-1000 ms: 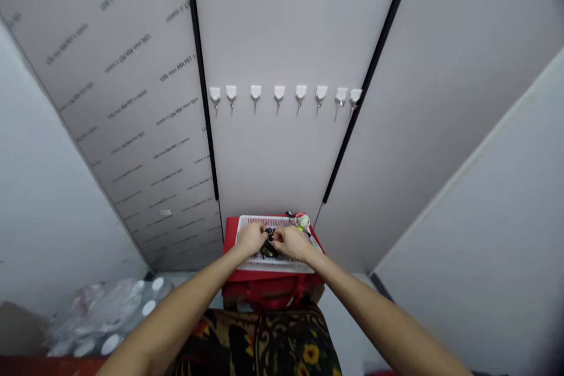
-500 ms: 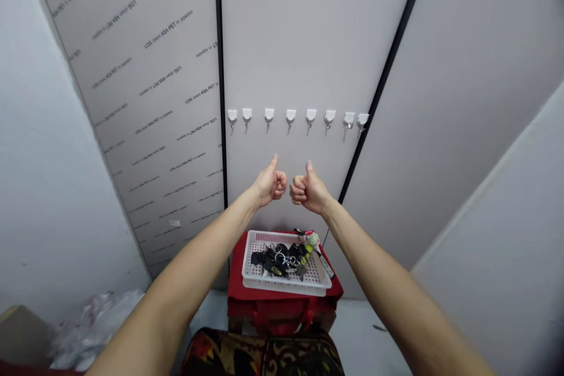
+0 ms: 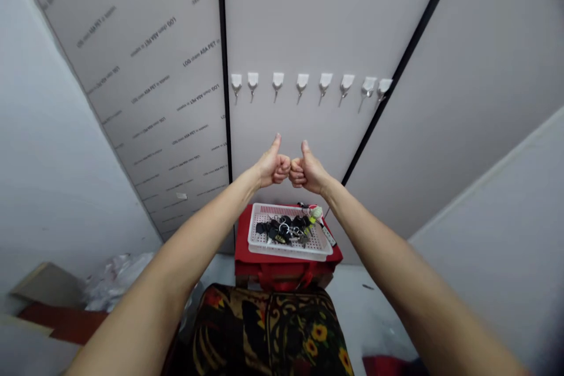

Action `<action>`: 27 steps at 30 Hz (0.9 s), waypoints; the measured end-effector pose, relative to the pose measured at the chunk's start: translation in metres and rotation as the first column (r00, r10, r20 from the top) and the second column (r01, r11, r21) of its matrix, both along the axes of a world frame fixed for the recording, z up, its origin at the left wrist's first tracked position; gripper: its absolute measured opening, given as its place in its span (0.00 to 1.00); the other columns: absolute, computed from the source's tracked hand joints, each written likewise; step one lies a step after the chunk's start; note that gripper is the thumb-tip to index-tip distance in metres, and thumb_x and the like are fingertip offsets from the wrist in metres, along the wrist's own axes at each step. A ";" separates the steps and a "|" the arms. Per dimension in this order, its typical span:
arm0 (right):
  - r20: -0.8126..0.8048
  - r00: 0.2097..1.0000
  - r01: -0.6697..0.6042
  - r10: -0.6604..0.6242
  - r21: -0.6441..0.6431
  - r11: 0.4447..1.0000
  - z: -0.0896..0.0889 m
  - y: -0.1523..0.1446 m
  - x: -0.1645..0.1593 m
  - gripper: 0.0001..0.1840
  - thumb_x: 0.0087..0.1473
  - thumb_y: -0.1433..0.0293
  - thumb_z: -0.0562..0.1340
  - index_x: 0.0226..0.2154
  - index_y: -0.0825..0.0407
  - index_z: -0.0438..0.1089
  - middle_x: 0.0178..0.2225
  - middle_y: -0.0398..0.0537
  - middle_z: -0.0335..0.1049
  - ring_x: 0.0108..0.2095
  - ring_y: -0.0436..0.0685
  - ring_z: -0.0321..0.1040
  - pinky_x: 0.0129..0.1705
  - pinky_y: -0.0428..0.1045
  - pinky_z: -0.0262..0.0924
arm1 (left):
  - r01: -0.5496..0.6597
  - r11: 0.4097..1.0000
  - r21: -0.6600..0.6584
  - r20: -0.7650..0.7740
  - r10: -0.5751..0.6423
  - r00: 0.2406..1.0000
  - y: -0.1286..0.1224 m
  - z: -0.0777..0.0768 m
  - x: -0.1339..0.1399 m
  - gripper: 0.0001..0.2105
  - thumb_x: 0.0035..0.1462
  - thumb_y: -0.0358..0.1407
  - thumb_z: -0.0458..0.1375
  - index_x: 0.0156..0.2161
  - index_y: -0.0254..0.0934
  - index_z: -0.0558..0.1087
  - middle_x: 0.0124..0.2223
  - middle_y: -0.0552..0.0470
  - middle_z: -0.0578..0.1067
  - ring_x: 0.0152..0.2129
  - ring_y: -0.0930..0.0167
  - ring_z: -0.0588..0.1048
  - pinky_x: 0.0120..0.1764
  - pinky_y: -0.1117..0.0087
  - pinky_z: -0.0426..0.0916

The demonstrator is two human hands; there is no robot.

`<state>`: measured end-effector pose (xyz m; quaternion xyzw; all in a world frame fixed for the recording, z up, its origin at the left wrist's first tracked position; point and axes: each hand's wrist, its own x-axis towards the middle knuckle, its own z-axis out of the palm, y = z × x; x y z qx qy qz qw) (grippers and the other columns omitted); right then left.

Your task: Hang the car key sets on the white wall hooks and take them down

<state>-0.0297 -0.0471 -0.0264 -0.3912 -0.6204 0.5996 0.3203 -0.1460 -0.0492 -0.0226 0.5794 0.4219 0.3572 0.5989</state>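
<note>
My left hand is curled into a fist with the thumb pointing up. Facing it, my right hand makes the same thumbs-up fist, and the knuckles of both meet or nearly meet. Neither fist holds anything visible. Below them a white plastic basket rests on a red bag. Inside lies a heap of keys with black heads and metal rings; a pale green charm hangs at its right rim. Above the hands, several white hooks run in a row along the wall panel.
Dark strips divide the wall panels; the left panel carries printed lettering. Flower-patterned fabric covers my lap at the bottom. Clear plastic bags and a cardboard piece lie on the floor at left.
My two fists have come together, closing the gap between them. The view has tilted downward, so the hooks and basket sit higher and more of the lap and floor shows.
</note>
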 end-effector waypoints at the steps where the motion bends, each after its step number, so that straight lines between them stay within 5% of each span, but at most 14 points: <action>1: 0.021 1.000 0.003 -0.003 -0.004 1.000 -0.007 0.001 -0.001 0.29 0.36 0.45 0.29 0.10 0.52 0.40 0.07 0.35 0.36 0.09 0.42 0.33 0.12 0.42 0.36 | -0.001 1.000 -0.010 -0.002 0.001 1.000 0.000 -0.007 -0.001 0.31 0.36 0.59 0.26 0.13 0.34 0.57 0.10 0.57 0.48 0.08 0.81 0.52 0.15 0.77 0.46; 5: 0.199 0.973 0.101 -0.120 0.104 0.989 -0.051 0.006 0.002 0.30 0.38 0.47 0.30 0.09 0.52 0.45 0.07 0.37 0.41 0.09 0.42 0.38 0.13 0.42 0.40 | -0.058 0.997 -0.042 -0.123 0.053 0.991 0.001 -0.052 -0.006 0.29 0.39 0.57 0.32 0.14 0.33 0.60 0.10 0.57 0.53 0.08 0.81 0.54 0.15 0.77 0.50; 8: 0.449 0.850 0.144 -0.276 0.307 0.941 -0.091 0.010 0.013 0.29 0.40 0.49 0.39 0.11 0.55 0.55 0.09 0.41 0.52 0.12 0.44 0.48 0.16 0.42 0.45 | -0.134 0.990 0.037 -0.350 0.138 0.926 0.001 -0.097 -0.010 0.18 0.41 0.48 0.46 0.19 0.31 0.65 0.13 0.57 0.60 0.11 0.81 0.58 0.17 0.77 0.53; 12: 0.721 0.609 -0.083 -0.331 0.472 0.877 -0.127 0.010 0.023 0.14 0.37 0.60 0.53 0.22 0.54 0.66 0.18 0.44 0.63 0.21 0.48 0.58 0.23 0.42 0.48 | -0.099 0.970 0.222 -0.575 0.212 0.791 0.001 -0.148 -0.006 0.08 0.38 0.35 0.52 0.25 0.32 0.68 0.18 0.56 0.66 0.17 0.79 0.62 0.22 0.78 0.56; 15: 0.798 0.508 -0.229 -0.324 0.488 0.842 -0.135 0.006 0.022 0.11 0.37 0.67 0.54 0.28 0.50 0.67 0.24 0.45 0.66 0.26 0.50 0.60 0.26 0.43 0.49 | -0.089 0.952 0.294 -0.608 0.258 0.751 0.001 -0.168 0.005 0.08 0.38 0.33 0.51 0.26 0.33 0.69 0.22 0.55 0.68 0.20 0.78 0.64 0.24 0.78 0.57; 19: 0.798 0.508 -0.249 -0.324 0.496 0.832 -0.131 0.006 0.020 0.11 0.37 0.72 0.52 0.26 0.51 0.67 0.25 0.46 0.67 0.28 0.50 0.61 0.28 0.43 0.51 | -0.127 0.954 0.271 -0.588 0.268 0.763 0.002 -0.168 0.016 0.07 0.39 0.32 0.50 0.23 0.32 0.68 0.19 0.56 0.67 0.18 0.79 0.63 0.22 0.79 0.56; 27: 0.417 0.885 0.010 -0.209 0.432 0.902 -0.096 0.017 0.027 0.16 0.40 0.73 0.49 0.34 0.56 0.63 0.34 0.48 0.65 0.33 0.47 0.60 0.36 0.43 0.53 | -0.153 0.976 0.152 -0.217 0.184 0.959 0.009 -0.101 0.001 0.05 0.42 0.29 0.49 0.24 0.30 0.65 0.16 0.57 0.64 0.15 0.82 0.63 0.21 0.80 0.57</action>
